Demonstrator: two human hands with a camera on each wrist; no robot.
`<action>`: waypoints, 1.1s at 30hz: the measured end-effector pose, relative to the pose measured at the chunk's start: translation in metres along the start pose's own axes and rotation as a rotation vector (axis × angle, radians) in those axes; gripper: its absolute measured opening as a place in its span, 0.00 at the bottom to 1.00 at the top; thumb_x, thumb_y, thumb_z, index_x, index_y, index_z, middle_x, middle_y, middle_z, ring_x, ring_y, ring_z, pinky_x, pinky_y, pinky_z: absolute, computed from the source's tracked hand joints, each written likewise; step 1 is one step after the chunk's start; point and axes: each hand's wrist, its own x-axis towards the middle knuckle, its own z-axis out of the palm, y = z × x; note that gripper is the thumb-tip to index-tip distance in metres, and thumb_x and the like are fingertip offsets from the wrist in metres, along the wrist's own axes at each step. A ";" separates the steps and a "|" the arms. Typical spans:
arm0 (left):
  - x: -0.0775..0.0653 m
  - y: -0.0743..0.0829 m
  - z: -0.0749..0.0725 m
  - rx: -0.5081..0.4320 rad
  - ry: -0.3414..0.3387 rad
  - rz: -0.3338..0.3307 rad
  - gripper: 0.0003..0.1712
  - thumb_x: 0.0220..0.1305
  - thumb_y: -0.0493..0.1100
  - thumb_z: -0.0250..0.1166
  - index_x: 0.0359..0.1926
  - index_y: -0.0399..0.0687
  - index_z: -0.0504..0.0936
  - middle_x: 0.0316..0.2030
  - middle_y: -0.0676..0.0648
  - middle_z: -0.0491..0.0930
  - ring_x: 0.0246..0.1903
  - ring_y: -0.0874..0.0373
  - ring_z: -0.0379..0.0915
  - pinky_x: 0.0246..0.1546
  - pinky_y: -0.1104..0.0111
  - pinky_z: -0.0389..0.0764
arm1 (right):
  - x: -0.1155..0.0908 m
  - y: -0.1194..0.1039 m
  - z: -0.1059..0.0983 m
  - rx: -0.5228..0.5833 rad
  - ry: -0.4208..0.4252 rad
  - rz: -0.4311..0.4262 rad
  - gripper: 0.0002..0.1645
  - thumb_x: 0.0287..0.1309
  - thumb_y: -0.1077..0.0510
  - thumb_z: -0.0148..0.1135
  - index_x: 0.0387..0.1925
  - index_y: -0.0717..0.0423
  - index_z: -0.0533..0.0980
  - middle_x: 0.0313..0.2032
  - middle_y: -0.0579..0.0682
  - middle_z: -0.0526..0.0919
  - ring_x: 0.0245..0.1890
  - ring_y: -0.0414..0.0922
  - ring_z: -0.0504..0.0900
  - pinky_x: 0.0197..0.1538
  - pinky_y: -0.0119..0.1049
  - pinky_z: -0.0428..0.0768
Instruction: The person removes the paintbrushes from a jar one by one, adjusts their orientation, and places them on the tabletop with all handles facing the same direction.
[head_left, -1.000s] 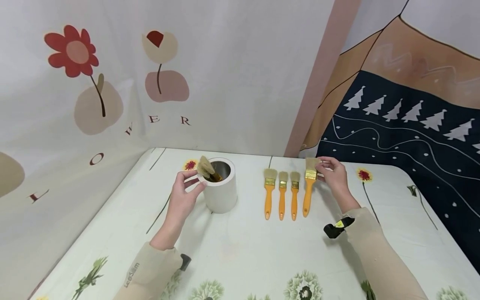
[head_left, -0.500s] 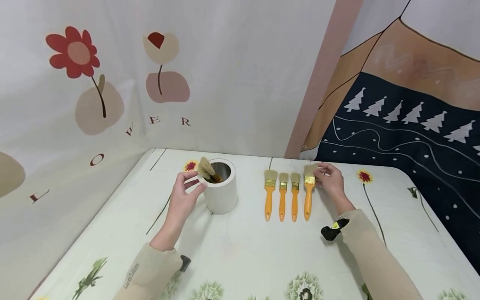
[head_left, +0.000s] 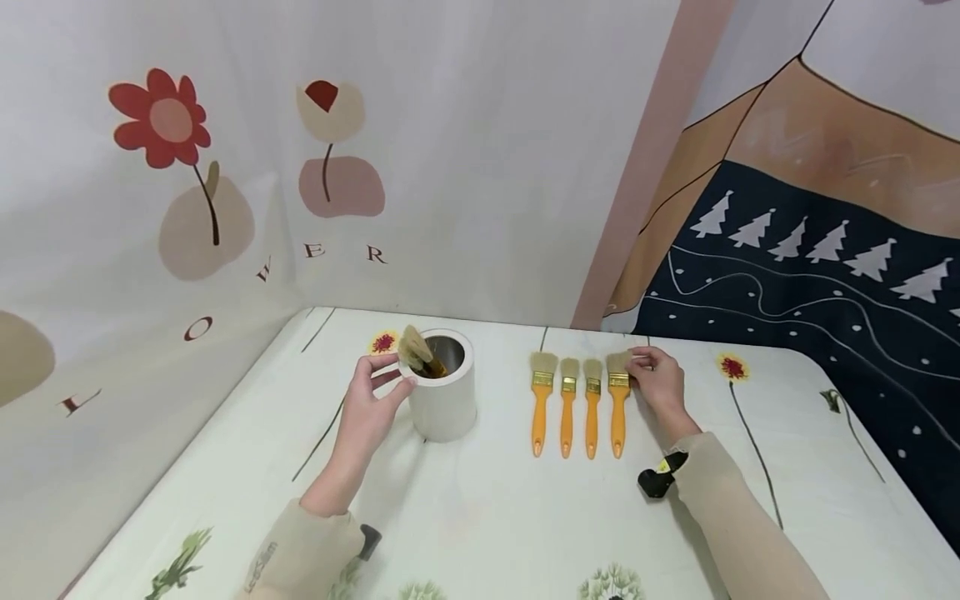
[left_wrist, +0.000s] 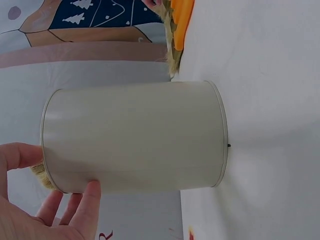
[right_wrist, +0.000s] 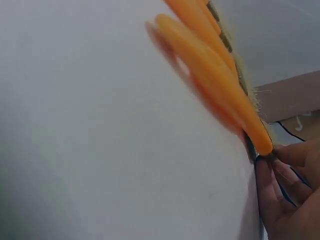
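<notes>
My left hand holds the upper side of a white cylindrical can, with thumb and fingers at its rim. Inside the upright can, paintbrushes lean left, bristles up; their handles are hidden. In the left wrist view, fingertips touch the can's smooth wall. On the right, my right hand pinches the bristle edge of the rightmost paintbrush, which lies with its orange handle towards me. The right wrist view shows fingers and thumb at that brush's head, its handle stretching away.
Left of the held brush lie a wide paintbrush and two narrower paintbrushes, all side by side. A white flower-printed cloth covers the table. Printed curtains hang behind its far edge.
The rightmost paintbrush has moved slightly left and towards me, straightening from a tilt to line up with the row. My right hand moved with it. The left hand stays at the can.
</notes>
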 end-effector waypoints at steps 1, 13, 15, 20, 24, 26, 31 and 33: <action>0.001 0.000 0.000 0.001 0.000 0.003 0.28 0.68 0.41 0.61 0.65 0.41 0.63 0.68 0.41 0.67 0.69 0.44 0.64 0.63 0.50 0.72 | 0.000 -0.001 0.000 -0.023 0.006 -0.005 0.17 0.66 0.63 0.60 0.56 0.62 0.77 0.48 0.64 0.84 0.26 0.29 0.78 0.31 0.20 0.78; 0.003 0.002 -0.001 0.009 0.002 0.001 0.29 0.68 0.41 0.61 0.66 0.41 0.63 0.69 0.40 0.66 0.70 0.44 0.63 0.64 0.49 0.71 | 0.001 -0.008 0.000 -0.175 0.032 -0.023 0.15 0.65 0.62 0.61 0.52 0.60 0.80 0.46 0.61 0.85 0.35 0.45 0.83 0.32 0.24 0.77; 0.004 0.003 -0.001 0.009 0.002 0.005 0.29 0.68 0.41 0.61 0.66 0.41 0.63 0.69 0.40 0.66 0.70 0.44 0.63 0.63 0.49 0.71 | 0.002 -0.008 -0.001 -0.162 0.034 -0.024 0.15 0.64 0.63 0.62 0.51 0.60 0.80 0.46 0.60 0.84 0.35 0.45 0.82 0.33 0.23 0.77; 0.005 0.004 -0.001 0.011 -0.002 0.009 0.29 0.68 0.41 0.61 0.66 0.41 0.63 0.69 0.41 0.66 0.69 0.44 0.64 0.63 0.50 0.71 | 0.004 -0.011 -0.007 -0.112 0.039 0.004 0.16 0.62 0.64 0.62 0.52 0.61 0.80 0.47 0.61 0.83 0.37 0.45 0.81 0.32 0.20 0.75; 0.006 0.005 -0.001 0.012 -0.004 0.009 0.29 0.68 0.41 0.61 0.66 0.41 0.63 0.69 0.41 0.66 0.69 0.44 0.64 0.63 0.51 0.72 | 0.005 -0.014 -0.011 -0.082 0.036 0.011 0.18 0.62 0.63 0.61 0.53 0.62 0.79 0.49 0.61 0.83 0.38 0.42 0.79 0.32 0.19 0.76; 0.006 0.005 -0.001 0.011 -0.003 0.008 0.29 0.68 0.41 0.61 0.66 0.42 0.63 0.69 0.41 0.66 0.69 0.44 0.64 0.63 0.51 0.71 | 0.005 -0.017 -0.012 -0.057 0.034 -0.001 0.18 0.62 0.64 0.61 0.54 0.62 0.79 0.50 0.62 0.83 0.34 0.39 0.80 0.33 0.20 0.78; 0.004 0.002 -0.001 0.010 -0.008 -0.011 0.29 0.68 0.41 0.61 0.66 0.41 0.63 0.69 0.40 0.66 0.70 0.44 0.64 0.64 0.50 0.71 | -0.003 -0.029 -0.014 -0.031 0.027 -0.025 0.18 0.63 0.64 0.60 0.54 0.63 0.79 0.51 0.62 0.83 0.29 0.34 0.79 0.36 0.21 0.80; 0.004 0.002 -0.001 0.012 -0.010 -0.012 0.29 0.68 0.41 0.61 0.66 0.41 0.62 0.69 0.40 0.66 0.70 0.44 0.64 0.64 0.50 0.71 | -0.006 -0.036 -0.013 -0.015 0.014 -0.034 0.19 0.64 0.63 0.60 0.55 0.63 0.78 0.52 0.62 0.83 0.33 0.38 0.81 0.39 0.23 0.82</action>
